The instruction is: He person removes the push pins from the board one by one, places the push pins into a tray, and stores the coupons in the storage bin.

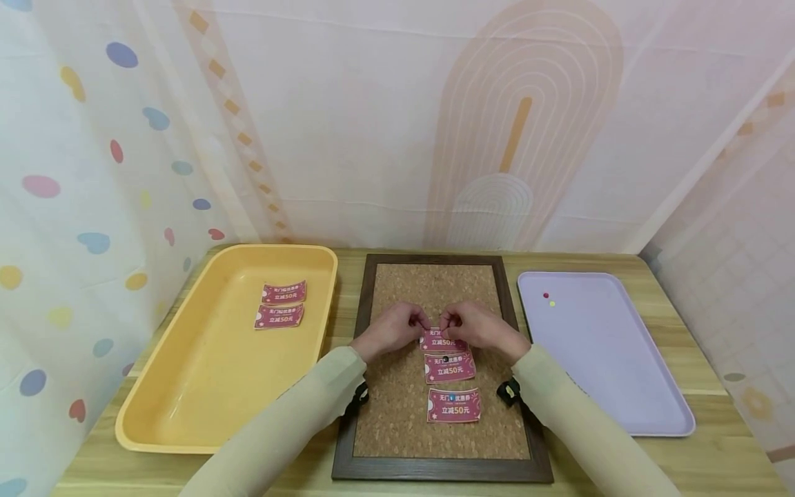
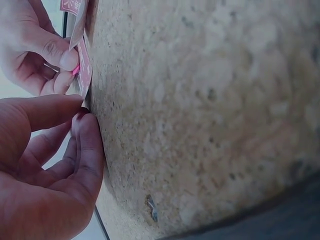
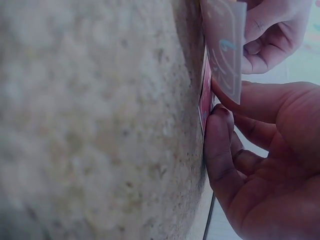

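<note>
A red paper coupon lies topmost of three in a column on the cork board. My left hand pinches its upper left corner between thumb and finger. At its upper right, my right hand pinches a small pink pushpin against the paper; the pin's tip is hidden. Below, a second coupon carries a black pushpin. The lowest coupon has a blue pushpin near its top. In the right wrist view, one coupon's free edge curls up off the cork.
On the left stands a yellow tray with two more coupons inside. A lilac tray at the right holds a red pushpin and a yellow pushpin. The board has a raised dark frame.
</note>
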Tool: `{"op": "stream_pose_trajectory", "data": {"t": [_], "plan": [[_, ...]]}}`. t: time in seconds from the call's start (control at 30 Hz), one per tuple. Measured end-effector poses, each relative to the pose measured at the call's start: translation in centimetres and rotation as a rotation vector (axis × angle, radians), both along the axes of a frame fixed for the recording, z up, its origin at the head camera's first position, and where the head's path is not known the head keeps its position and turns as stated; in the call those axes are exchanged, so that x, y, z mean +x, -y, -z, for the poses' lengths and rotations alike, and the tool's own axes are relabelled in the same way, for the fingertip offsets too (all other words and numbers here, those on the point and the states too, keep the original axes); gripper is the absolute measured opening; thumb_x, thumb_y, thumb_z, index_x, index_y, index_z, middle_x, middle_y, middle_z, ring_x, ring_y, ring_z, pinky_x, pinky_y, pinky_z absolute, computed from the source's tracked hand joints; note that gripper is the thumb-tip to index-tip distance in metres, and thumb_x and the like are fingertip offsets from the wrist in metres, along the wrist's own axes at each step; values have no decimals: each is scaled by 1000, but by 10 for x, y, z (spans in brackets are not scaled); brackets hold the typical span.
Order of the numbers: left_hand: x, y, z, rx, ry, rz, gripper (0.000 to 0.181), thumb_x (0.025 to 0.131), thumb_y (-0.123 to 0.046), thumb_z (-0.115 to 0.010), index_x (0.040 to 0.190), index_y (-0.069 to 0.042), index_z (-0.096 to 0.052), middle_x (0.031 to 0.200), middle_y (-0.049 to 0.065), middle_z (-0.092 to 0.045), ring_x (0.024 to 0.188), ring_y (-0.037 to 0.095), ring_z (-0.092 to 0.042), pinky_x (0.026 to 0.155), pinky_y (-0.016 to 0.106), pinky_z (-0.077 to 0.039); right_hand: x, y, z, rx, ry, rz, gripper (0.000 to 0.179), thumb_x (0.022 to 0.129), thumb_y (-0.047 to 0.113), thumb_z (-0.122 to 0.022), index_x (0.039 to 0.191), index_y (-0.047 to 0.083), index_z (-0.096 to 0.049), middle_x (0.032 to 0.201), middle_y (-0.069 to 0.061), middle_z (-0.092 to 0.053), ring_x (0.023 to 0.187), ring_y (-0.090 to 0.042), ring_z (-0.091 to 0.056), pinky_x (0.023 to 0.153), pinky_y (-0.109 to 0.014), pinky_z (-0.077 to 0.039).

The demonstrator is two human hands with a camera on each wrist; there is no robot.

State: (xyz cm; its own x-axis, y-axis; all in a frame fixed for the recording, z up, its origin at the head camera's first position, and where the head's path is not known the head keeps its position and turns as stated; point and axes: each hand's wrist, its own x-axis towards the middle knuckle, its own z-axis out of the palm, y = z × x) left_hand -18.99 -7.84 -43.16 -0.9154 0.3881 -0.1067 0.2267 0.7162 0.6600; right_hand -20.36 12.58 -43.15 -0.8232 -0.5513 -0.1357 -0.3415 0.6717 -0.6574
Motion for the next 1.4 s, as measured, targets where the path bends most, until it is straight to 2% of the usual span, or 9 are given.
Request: {"op": "stream_pose_trajectory", "data": {"t": [0.3, 0.6, 0.83, 1.4], "plan": [[0, -2, -1, -10, -8, 10, 15, 89, 4, -65, 94, -5, -76, 89, 4, -71, 77, 12, -57, 69, 26, -46, -1, 0, -1, 18, -7, 9, 3, 95, 7, -70, 93, 7, -71, 81, 2, -64, 68, -11, -55, 62, -27, -45], [0, -1, -1, -21, -23, 10, 15, 89, 3, -65, 93, -6, -76, 91, 4, -72, 79, 14, -58, 72, 29, -48, -1, 0, -3, 9, 1, -11, 6, 94, 3, -68, 92, 8, -71, 80, 2, -63, 66, -11, -54, 61, -26, -45], [0, 0, -2, -19, 0, 24, 16, 89, 3, -65, 97, -5, -76, 90, 3, -71, 79, 13, -60, 70, 27, -49, 0, 0, -4, 20, 18, -4, 8, 95, 3, -67, 90, 10, -70, 80, 2, -63, 67, -12, -55, 61, -27, -45], [2, -2, -4, -20, 19, 2, 16, 89, 5, -64, 95, -5, -75, 88, 3, -69, 77, 13, -56, 68, 26, -46, 0, 0, -5, 29, 10, -18, 12, 96, 5, -67, 86, 11, -68, 77, 2, -61, 66, -12, -53, 62, -28, -43]]}}
